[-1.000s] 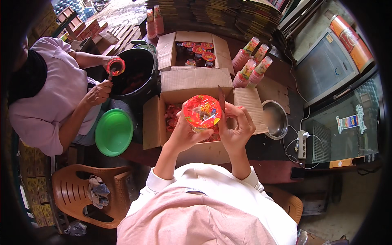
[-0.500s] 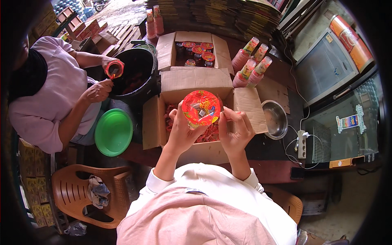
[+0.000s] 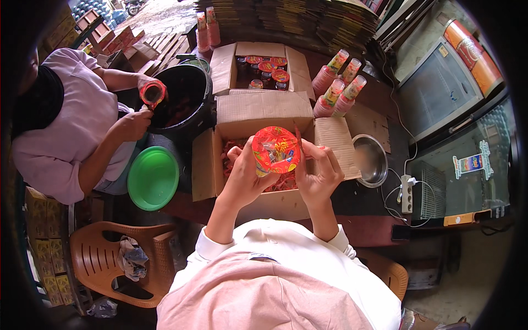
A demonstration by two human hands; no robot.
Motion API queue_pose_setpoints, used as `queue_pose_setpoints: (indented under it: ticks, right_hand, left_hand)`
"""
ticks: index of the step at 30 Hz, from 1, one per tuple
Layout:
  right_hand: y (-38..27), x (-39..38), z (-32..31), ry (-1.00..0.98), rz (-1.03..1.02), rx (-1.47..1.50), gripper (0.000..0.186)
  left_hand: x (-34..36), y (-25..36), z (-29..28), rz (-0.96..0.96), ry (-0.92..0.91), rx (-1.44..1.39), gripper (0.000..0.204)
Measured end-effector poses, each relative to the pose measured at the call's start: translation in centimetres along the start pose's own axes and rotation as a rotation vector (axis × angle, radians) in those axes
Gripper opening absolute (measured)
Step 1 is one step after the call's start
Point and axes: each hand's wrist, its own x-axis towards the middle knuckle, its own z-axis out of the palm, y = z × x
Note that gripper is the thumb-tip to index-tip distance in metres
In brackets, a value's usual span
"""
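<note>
A sealed cup with a red printed film lid (image 3: 276, 149) is held up over an open cardboard box (image 3: 264, 114), its lid toward me. My left hand (image 3: 242, 171) wraps the cup's side from the left. My right hand (image 3: 320, 171), fingers closed, pinches a thin, dark reddish strip (image 3: 298, 136) that stands along the lid's right edge. Whether this strip is a blade or a piece of film I cannot tell. Red scraps (image 3: 283, 182) lie in the box below, partly hidden by my hands.
A co-worker (image 3: 66, 121) at left holds a red-rimmed cup (image 3: 153, 93) beside a black bucket (image 3: 204, 110). Around the table are a green basin (image 3: 153, 179), a box of lidded jars (image 3: 221, 71), stacked cups (image 3: 334, 93), a metal bowl (image 3: 379, 175) and a power strip (image 3: 407, 199).
The cup in my left hand has shifted slightly right and down. The thin strip in my right hand now shows more upright beside the lid. The co-worker's cup has tilted.
</note>
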Motion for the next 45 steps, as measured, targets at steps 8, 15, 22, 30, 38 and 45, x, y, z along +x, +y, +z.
queue_pose_setpoints:
  ticks: [8, 15, 22, 30, 38, 45]
  right_hand:
    - [0.1, -0.3, 0.1, -0.022, 0.037, 0.045, 0.031]
    - [0.4, 0.1, 0.0, -0.047, 0.046, 0.013, 0.033]
    - [0.8, 0.3, 0.3, 0.004, 0.067, 0.041, 0.032]
    - [0.8, 0.2, -0.6, -0.021, -0.094, -0.093, 0.02]
    - [1.3, 0.2, -0.2, 0.024, 0.367, 0.345, 0.02]
    - [2.5, 2.6, -0.6, -0.339, 0.034, 0.087, 0.026]
  left_hand:
    - [0.1, -0.7, -0.1, 0.0, 0.003, -0.03, 0.063]
    - [0.1, -0.3, 0.0, -0.009, -0.073, -0.096, 0.061]
    - [0.2, -0.6, 0.6, -0.026, -0.043, -0.115, 0.062]
    - [0.1, -1.5, 0.1, -0.048, 0.032, -0.032, 0.061]
    - [0.0, -2.6, 0.2, -0.115, 0.012, -0.237, 0.055]
    - [0.3, -2.2, 0.1, -0.215, 0.081, -0.403, 0.047]
